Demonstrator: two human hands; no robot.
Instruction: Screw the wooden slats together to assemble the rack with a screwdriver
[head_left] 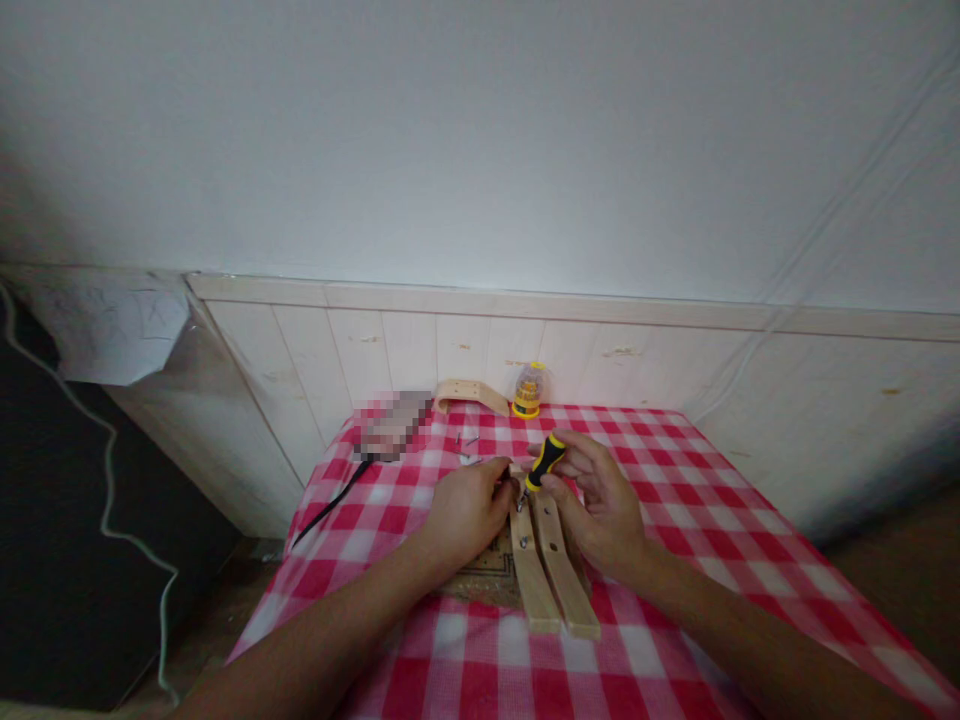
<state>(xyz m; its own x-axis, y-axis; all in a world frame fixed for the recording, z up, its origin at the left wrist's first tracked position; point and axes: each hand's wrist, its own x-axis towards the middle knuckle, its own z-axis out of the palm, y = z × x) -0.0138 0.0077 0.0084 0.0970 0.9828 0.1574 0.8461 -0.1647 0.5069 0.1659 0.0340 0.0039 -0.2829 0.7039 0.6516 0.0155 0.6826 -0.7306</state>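
My right hand (600, 500) grips a small screwdriver (543, 464) with a yellow and black handle, its tip pointing down-left at the top end of two pale wooden slats (555, 570). The slats lie side by side on a brown patterned board (487, 575) on the red and white checked tablecloth (675, 520). My left hand (469, 510) is closed in a pinch just left of the screwdriver tip, at the slats' top end; what it pinches is too small to make out.
Loose screws (466, 445) lie on the cloth behind my hands. A curved wooden piece (471, 393) and a yellow-based clear bit holder (529, 392) stand by the panelled wall. A blurred device (391, 428) with a black cable (330, 505) sits at the table's left.
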